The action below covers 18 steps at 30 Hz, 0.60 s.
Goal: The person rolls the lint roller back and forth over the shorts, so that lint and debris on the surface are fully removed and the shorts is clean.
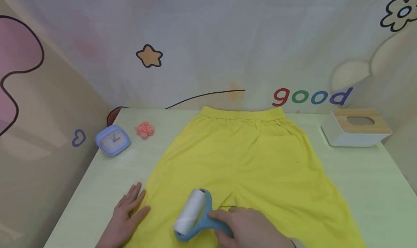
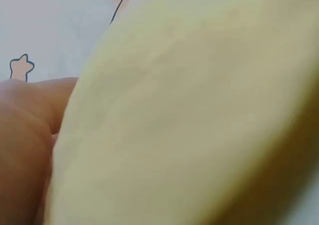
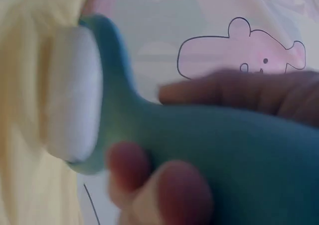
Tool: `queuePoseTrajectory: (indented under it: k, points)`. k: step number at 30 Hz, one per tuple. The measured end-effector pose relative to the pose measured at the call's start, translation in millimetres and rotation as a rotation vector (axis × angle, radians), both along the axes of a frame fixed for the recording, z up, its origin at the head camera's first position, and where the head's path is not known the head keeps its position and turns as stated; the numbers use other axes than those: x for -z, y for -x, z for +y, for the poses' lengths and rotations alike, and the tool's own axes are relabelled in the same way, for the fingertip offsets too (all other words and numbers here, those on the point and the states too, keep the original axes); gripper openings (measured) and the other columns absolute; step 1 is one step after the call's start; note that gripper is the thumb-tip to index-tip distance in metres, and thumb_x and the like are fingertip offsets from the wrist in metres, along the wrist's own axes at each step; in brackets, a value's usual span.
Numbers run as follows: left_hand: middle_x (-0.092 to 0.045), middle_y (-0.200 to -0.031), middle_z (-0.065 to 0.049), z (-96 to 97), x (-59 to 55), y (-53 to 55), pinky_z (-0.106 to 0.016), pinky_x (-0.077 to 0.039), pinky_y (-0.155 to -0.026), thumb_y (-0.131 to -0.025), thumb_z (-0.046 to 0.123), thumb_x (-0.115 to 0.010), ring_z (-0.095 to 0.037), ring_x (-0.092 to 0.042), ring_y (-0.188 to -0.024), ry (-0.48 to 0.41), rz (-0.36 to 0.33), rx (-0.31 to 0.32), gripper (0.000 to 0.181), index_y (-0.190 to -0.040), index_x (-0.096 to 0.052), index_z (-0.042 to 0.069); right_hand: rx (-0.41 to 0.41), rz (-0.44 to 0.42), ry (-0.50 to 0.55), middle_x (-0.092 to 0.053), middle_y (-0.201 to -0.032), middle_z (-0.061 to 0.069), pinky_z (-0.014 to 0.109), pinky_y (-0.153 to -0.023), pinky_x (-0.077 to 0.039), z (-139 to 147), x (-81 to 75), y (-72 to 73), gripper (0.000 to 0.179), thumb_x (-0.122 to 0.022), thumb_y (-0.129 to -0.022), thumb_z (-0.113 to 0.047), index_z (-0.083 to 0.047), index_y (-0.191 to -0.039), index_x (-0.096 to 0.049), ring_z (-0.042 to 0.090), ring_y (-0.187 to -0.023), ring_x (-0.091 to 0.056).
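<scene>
Yellow shorts [image 1: 241, 161] lie spread on the table, waistband toward the back wall. My right hand [image 1: 251, 226] grips the blue handle of a lint roller [image 1: 192, 211], whose white roll is over the lower left leg of the shorts. In the right wrist view the white roll [image 3: 75, 93] is against the fabric, and fingers curl round the handle [image 3: 199, 135]. My left hand [image 1: 125, 217] rests with fairly straight fingers at the left edge of the shorts. Yellow cloth [image 2: 164, 110] fills most of the left wrist view, hiding much of that hand.
A light purple clock [image 1: 113, 141] and a pink scrunchie-like thing [image 1: 144, 129] sit on the table's back left. At the back right stands a white tissue box [image 1: 355, 128] with a wooden lid. A printed cloth wall [image 1: 202, 41] rises behind the table.
</scene>
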<state>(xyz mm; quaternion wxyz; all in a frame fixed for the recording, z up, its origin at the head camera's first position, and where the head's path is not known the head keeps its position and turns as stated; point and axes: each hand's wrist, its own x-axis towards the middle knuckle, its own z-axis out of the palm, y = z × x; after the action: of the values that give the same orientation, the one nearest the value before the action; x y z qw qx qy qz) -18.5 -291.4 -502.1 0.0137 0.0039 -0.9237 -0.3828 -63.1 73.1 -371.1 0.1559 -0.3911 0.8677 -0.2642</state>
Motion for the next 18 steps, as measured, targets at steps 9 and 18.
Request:
queuePoseTrajectory:
  k: [9, 18]
  points:
    - [-0.027, -0.156, -0.017, 1.4, 0.1, -2.4, -0.054, -0.009, -0.114, -0.089, 0.034, -0.071, -0.031, -0.015, -0.147, 0.045, 0.044, 0.024, 0.071, -0.144, -0.043, -0.001, 0.141, 0.145, 0.075, -0.052, -0.068, -0.011, 0.017, -0.047, -0.034, -25, 26.0, -2.2, 0.029, -0.064, -0.089, -0.02, -0.016, -0.118, -0.067, -0.002, -0.054, -0.039]
    - [-0.028, -0.156, -0.018, -0.6, 0.6, -1.5, -0.044, -0.007, -0.117, -0.087, 0.031, -0.073, -0.033, -0.017, -0.146, 0.075, 0.086, 0.048, 0.073, -0.144, -0.042, -0.002, 0.152, 0.203, 0.048, -0.037, -0.056, -0.01, 0.019, -0.038, -0.027, -43, 27.1, 3.6, 0.016, -0.061, -0.09, -0.016, -0.017, -0.105, -0.065, 0.002, -0.045, -0.032]
